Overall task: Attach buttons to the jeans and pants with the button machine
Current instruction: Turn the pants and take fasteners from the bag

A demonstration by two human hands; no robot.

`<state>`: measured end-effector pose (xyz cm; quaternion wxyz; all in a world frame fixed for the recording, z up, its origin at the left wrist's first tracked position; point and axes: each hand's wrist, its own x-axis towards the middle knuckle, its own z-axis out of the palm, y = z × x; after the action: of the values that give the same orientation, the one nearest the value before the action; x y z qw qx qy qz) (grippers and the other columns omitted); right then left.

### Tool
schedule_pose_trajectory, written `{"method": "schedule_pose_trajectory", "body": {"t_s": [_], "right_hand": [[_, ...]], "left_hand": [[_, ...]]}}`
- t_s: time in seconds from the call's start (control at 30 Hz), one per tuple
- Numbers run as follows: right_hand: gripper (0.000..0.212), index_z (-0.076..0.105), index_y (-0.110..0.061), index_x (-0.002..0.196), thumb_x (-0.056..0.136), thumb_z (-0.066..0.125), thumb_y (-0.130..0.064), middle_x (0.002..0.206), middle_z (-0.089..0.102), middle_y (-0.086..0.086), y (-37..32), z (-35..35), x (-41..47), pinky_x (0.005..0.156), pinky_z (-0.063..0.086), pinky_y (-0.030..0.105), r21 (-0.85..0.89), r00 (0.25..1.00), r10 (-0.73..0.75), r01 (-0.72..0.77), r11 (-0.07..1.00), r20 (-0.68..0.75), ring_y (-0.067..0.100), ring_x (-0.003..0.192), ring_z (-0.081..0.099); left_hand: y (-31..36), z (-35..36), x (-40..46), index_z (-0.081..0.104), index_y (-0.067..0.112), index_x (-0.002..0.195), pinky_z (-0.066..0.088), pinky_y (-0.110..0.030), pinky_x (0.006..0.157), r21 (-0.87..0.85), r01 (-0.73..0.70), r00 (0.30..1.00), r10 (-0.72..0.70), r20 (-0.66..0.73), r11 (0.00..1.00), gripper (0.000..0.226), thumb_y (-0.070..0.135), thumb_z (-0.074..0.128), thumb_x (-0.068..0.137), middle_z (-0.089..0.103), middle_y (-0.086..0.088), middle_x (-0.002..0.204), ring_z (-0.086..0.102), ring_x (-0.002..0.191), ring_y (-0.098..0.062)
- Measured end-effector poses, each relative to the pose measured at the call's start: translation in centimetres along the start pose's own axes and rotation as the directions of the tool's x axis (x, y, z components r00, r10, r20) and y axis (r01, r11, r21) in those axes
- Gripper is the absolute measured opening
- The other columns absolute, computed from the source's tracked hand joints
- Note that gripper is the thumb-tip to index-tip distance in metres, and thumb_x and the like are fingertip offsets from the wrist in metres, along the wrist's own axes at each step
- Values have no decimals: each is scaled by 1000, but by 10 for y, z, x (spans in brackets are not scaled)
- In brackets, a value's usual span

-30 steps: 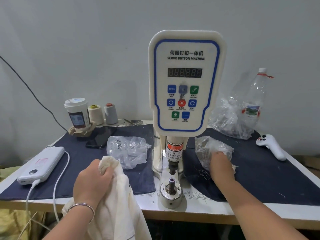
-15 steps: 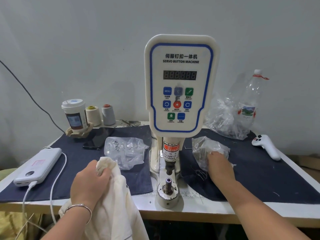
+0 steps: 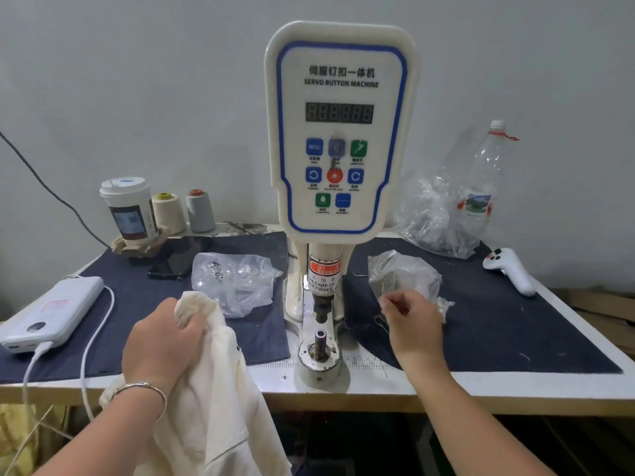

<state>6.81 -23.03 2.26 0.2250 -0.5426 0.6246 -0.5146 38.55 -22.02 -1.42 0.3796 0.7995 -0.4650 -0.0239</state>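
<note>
The white servo button machine (image 3: pixel 340 132) stands mid-table, its lower die post (image 3: pixel 320 334) bare under the punch. My left hand (image 3: pixel 161 348) grips a bunched corner of cream pants (image 3: pixel 213 407), which hang over the table's front edge left of the die. My right hand (image 3: pixel 415 324) hovers just in front of a clear bag of button parts (image 3: pixel 402 269) right of the machine. Its thumb and forefinger are pinched together on a piece too small to make out. A second clear bag with metal parts (image 3: pixel 237 280) lies left of the machine.
Dark denim cloth (image 3: pixel 515 331) covers the white table (image 3: pixel 481 389). At left are a power bank (image 3: pixel 51 310) with its cable, a phone (image 3: pixel 175 259), a paper cup (image 3: pixel 129 207) and two thread cones (image 3: pixel 170 213). At right are a plastic bottle (image 3: pixel 481 187), crumpled plastic (image 3: pixel 433 218) and a white controller (image 3: pixel 510 274).
My right hand has drawn back out of the right bag toward me, with its fingertips now pinched. The left hand keeps its hold on the cream pants.
</note>
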Motion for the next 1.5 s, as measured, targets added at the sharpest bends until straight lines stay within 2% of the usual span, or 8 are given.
{"method": "schedule_pose_trajectory", "body": {"t_s": [0.07,0.17,0.27,0.37,0.63,0.9,1.23,1.5], "right_hand": [[17,66,-17,75,91,61,-13,66,66,-4,-18,7,-10,56,42,19,156,977,160,-182,971,139,5,59,58],[16,70,-13,78,92,62,-13,62,69,-2,-39,14,-24,48,44,18,280,894,263,-374,884,362,4,49,59],[16,68,-11,78,92,61,-7,56,67,0,-51,16,-28,39,39,17,367,802,358,-553,748,479,9,43,59],[13,63,-5,79,92,59,-3,50,59,2,-56,16,-28,32,30,13,418,721,403,-670,614,564,9,34,50],[6,63,-4,79,85,65,-2,49,53,2,-53,11,-25,30,25,14,469,647,399,-754,460,650,7,33,41],[8,64,-3,77,84,66,-2,48,55,3,-46,13,-30,30,26,14,466,657,458,-751,468,600,8,31,42],[16,60,1,77,92,57,-4,46,54,4,-45,26,-36,26,25,12,403,484,502,-875,268,716,7,28,43],[12,58,1,80,91,56,-2,46,53,4,-47,22,-37,26,28,11,422,431,465,-897,129,773,7,28,46]], "left_hand": [[0,0,0,46,10,70,37,-38,57,4,4,1000,-4,-2,1000,26,28,52,89,55,-11,65,48,66,-34],[0,0,-1,46,10,70,36,-38,56,-1,-1,1000,1,-7,1000,27,28,53,89,54,-11,64,48,66,-35],[0,1,-1,45,11,69,36,-37,56,-1,-5,1000,5,-9,1000,27,28,53,89,54,-11,63,48,66,-35],[-1,1,0,45,11,69,34,-37,55,0,-10,1000,10,-12,1000,28,28,53,89,54,-11,63,47,66,-35],[-3,2,1,43,12,67,32,-35,54,-12,-21,999,21,-27,1000,28,28,54,88,53,-9,62,46,61,-30],[-4,3,2,42,11,68,31,-36,54,-3,-19,1000,19,-21,1000,29,28,53,89,52,-10,62,46,63,-32],[-4,2,1,43,10,68,34,-37,54,-7,-17,1000,17,-19,1000,29,28,53,89,54,-12,63,49,65,-36],[-4,3,1,43,10,68,33,-36,54,-17,-14,1000,14,-22,1000,30,27,55,89,53,-11,61,47,63,-34]]}}
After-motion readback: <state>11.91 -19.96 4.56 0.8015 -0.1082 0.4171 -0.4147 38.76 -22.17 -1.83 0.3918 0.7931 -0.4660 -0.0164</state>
